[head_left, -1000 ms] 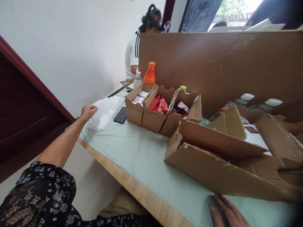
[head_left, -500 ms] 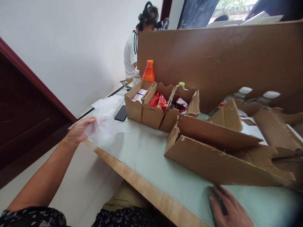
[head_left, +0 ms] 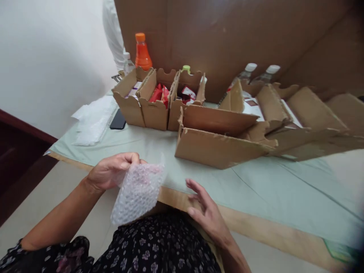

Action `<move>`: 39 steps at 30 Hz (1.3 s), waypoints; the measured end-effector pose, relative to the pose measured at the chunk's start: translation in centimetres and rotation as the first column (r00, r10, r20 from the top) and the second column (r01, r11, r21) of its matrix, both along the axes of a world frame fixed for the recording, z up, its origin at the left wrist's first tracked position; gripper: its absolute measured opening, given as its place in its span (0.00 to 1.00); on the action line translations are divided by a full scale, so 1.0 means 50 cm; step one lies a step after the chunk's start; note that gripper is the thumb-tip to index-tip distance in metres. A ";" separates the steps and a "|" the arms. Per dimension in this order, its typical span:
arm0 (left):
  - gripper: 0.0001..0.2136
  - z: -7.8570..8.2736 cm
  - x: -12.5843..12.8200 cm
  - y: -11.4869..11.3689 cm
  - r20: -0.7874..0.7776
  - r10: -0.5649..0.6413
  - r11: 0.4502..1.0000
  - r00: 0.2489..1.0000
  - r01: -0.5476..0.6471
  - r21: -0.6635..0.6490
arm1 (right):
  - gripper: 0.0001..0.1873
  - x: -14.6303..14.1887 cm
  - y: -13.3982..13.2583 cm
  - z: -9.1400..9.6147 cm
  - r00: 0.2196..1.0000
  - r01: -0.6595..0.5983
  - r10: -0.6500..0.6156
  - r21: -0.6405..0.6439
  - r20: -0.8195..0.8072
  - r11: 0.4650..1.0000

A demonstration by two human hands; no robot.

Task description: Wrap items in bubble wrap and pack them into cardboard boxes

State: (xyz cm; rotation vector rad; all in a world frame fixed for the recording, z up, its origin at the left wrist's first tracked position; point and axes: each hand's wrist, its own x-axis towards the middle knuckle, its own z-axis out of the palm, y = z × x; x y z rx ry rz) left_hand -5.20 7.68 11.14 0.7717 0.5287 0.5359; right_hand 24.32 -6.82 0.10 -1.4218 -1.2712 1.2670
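Note:
A clear bubble-wrap bag [head_left: 136,197] hangs over the table's near edge, pinched at its top by my left hand [head_left: 115,168]. Some of my left fingers show through the film or lie behind it. My right hand [head_left: 206,212] is held to the right of the bag, fingers apart, with nothing in it. It hovers by the wooden table edge and does not touch the bag. More bubble wrap [head_left: 95,119] lies in a flat pile at the table's left end, beside a black phone [head_left: 118,120].
Open cardboard bins stand along the table [head_left: 148,146]; one bin [head_left: 218,149] sits forward of the others. Red packets [head_left: 160,94] fill a middle bin. An orange bottle [head_left: 142,53] and clear bottles [head_left: 265,75] stand behind, before a tall cardboard panel [head_left: 199,34]. A person's white sleeve [head_left: 112,30] shows at the back.
My left hand has brought the bubble-wrap bag rightward from the pile to in front of me. My right hand has come off the table, moving left toward the bag. The view has tilted down.

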 end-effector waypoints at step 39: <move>0.13 -0.228 0.224 -0.048 -0.535 0.497 -0.101 0.684 0.658 0.746 | 0.17 0.026 0.042 -0.020 0.575 -0.188 -0.152 0.311 0.804 0.932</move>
